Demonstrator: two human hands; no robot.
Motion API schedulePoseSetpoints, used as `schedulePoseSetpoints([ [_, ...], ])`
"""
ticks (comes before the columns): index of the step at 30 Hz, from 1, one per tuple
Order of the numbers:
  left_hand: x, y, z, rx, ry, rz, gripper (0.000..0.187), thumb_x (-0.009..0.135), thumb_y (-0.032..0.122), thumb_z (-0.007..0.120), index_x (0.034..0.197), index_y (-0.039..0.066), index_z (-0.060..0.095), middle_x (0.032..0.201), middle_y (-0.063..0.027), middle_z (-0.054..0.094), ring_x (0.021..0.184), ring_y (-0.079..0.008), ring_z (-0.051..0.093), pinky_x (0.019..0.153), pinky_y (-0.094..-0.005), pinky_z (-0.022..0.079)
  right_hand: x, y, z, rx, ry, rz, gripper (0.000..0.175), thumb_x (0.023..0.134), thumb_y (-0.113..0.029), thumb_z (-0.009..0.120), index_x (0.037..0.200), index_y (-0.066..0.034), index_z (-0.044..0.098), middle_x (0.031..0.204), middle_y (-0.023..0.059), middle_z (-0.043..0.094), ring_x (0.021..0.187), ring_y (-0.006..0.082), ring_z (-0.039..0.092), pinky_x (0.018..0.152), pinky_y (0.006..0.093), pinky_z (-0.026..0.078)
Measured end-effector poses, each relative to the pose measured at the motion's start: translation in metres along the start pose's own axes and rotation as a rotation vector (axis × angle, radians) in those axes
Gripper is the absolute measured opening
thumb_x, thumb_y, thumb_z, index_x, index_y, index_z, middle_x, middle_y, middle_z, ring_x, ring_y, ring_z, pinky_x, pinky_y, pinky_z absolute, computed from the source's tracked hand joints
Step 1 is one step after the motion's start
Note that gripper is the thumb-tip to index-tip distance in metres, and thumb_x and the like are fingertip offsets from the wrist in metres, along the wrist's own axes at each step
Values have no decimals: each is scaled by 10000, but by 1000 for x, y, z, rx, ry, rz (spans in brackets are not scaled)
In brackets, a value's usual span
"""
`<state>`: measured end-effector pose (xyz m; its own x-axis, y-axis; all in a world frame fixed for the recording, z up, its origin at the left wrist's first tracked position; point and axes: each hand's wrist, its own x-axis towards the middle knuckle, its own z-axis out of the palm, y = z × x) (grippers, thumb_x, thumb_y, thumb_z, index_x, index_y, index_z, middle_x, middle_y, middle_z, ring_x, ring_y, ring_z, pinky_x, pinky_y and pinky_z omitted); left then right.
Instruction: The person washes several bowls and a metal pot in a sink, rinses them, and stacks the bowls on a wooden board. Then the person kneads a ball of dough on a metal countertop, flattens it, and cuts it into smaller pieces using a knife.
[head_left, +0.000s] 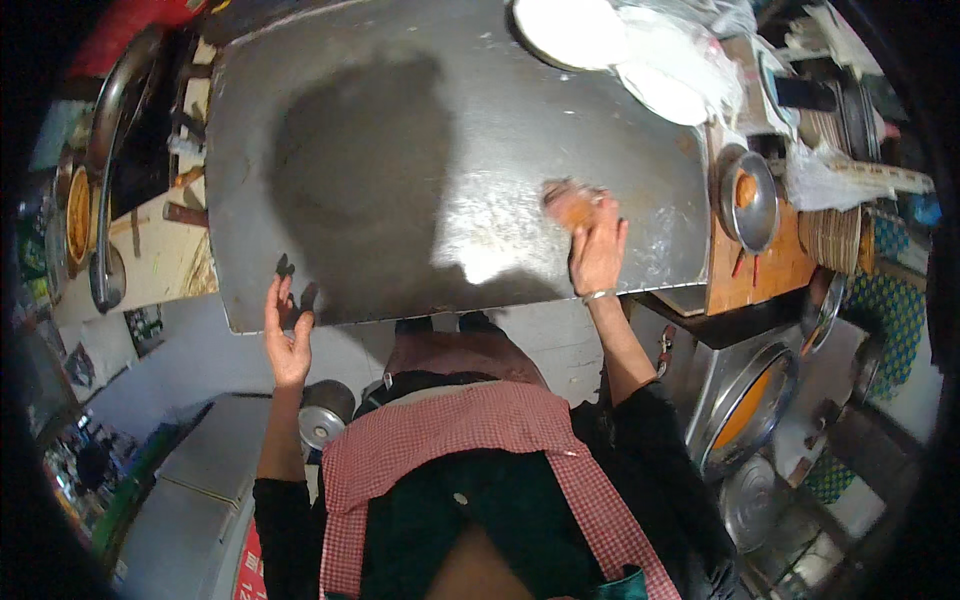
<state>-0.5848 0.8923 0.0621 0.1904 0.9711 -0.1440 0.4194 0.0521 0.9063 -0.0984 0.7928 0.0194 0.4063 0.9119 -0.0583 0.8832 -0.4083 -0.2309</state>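
A grey metal work surface lies before me. On its right half, my right hand is on a blurred, orange-brown and reddish item, perhaps a cloth or scrubber; what it is exactly I cannot tell. A bracelet circles that wrist. My left hand is at the near left corner of the surface, palm partly upward, fingers apart, holding nothing.
White round plates or lids and clear plastic bags occupy the far right corner. Right of the surface stand a metal bowl and a large pot of orange liquid. A wooden handle lies at left.
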Motion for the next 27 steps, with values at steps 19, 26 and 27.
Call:
schedulePoseSetpoints([
  [19, -15, 75, 167, 73, -466, 53, 694, 936, 6, 647, 1565, 36, 354, 1527, -215, 492, 1437, -302, 463, 1191, -415, 353, 53, 207, -16, -185, 250, 367, 581, 1045, -342, 457, 1580, -134, 369, 1660, 77, 319, 1548, 256, 250, 1252, 539, 162],
  [26, 5, 101, 190, 97, -609, 117, 692, 935, -17, 637, 1564, 39, 353, 1527, -205, 494, 1432, -283, 469, 1180, -407, 366, -62, 215, -4, -119, 448, 515, 578, 1009, -213, 514, 1545, -37, 390, 1632, 148, 350, 1507, 304, 327, 1239, 496, 220],
  [27, 7, 101, 188, 100, -625, 123, 691, 937, -15, 638, 1564, 40, 354, 1526, -204, 495, 1431, -282, 471, 1178, -408, 367, -60, 189, -7, 266, 385, 528, 542, 1004, -183, 502, 1519, -36, 421, 1600, 163, 386, 1492, 318, 347, 1235, 490, 238],
])
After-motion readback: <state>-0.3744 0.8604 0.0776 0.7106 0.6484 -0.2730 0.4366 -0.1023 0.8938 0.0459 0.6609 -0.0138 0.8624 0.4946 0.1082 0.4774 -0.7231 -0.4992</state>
